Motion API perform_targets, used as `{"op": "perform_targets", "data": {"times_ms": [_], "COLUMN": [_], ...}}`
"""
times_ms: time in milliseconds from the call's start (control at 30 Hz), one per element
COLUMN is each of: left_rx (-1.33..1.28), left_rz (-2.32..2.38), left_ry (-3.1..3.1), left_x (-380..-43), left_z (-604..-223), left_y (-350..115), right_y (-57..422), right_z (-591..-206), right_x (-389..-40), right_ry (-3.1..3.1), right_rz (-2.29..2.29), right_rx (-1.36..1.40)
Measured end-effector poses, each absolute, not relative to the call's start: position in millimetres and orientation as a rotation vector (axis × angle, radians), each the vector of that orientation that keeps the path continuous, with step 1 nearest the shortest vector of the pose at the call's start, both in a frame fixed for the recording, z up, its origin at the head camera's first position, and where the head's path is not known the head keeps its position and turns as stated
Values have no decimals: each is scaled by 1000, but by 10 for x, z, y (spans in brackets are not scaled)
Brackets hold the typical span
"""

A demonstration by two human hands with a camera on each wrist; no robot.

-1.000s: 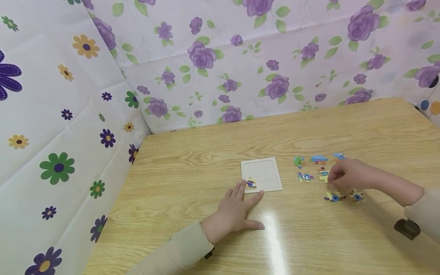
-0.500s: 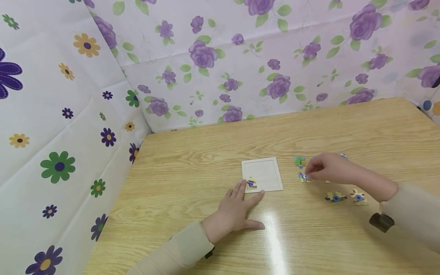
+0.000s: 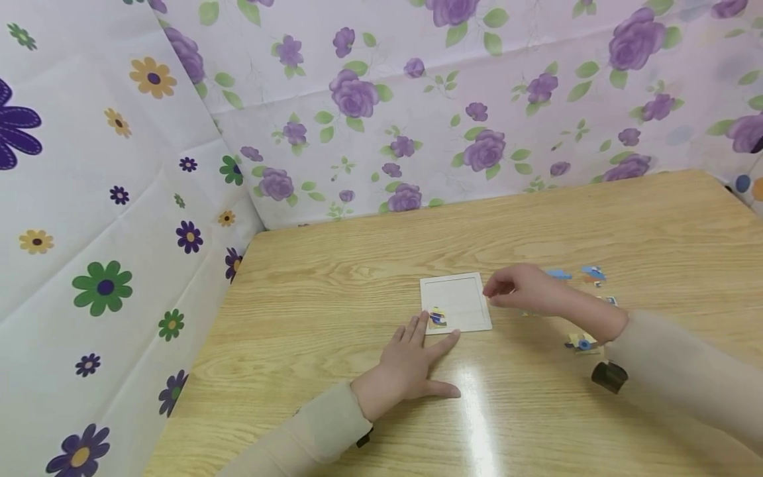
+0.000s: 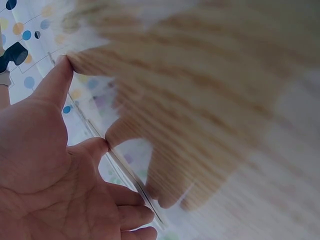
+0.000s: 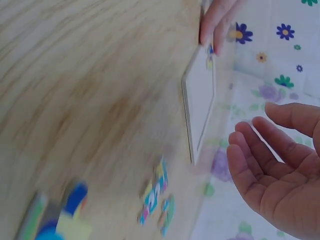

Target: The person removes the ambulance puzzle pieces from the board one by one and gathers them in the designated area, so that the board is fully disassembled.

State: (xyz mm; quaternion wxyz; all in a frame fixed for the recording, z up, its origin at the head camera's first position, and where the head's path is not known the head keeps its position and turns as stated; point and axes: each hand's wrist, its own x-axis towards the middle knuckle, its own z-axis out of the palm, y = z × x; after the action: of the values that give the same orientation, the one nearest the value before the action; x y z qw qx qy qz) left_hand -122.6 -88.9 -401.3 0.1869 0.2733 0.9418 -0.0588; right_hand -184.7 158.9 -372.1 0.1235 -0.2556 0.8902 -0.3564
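Nearest, the left hand (image 3: 411,361) lay flat and open on the tabletop (image 3: 334,291), fingertips steadying the white puzzle tray's (image 3: 457,299) near-left corner beside one seated piece (image 3: 437,318). Beyond, the right hand (image 3: 520,289) hovered at the tray's right edge, fingers loosely curled, apparently empty; better to keep the tray pinned. Loose pieces (image 3: 581,342) lay rightward.

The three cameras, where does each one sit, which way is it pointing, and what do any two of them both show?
Head: worn on the head, looking forward and down at the wooden table; shows both sleeved arms, the left hand flat by the puzzle tray and the right hand beside it.
Left wrist: under the left hand, facing the blurred table; palm and fingers show.
Right wrist: beside the right hand, looking across the table at the puzzle tray and loose pieces.
Shared: head and right wrist views both show the tray.
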Motion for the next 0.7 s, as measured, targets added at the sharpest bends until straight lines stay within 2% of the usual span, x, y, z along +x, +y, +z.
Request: {"op": "perform_targets", "data": {"times_ms": [700], "left_rx": [757], "left_rz": [-233], "left_ry": [2660], "left_x": [-1224], "left_z": [-4026], "left_y": [-901], "right_y": [1013], "right_z": [-3977], "right_x": [-1994], "right_ry": [2529], "right_rz": [-1065], "right_rx": [-812]}}
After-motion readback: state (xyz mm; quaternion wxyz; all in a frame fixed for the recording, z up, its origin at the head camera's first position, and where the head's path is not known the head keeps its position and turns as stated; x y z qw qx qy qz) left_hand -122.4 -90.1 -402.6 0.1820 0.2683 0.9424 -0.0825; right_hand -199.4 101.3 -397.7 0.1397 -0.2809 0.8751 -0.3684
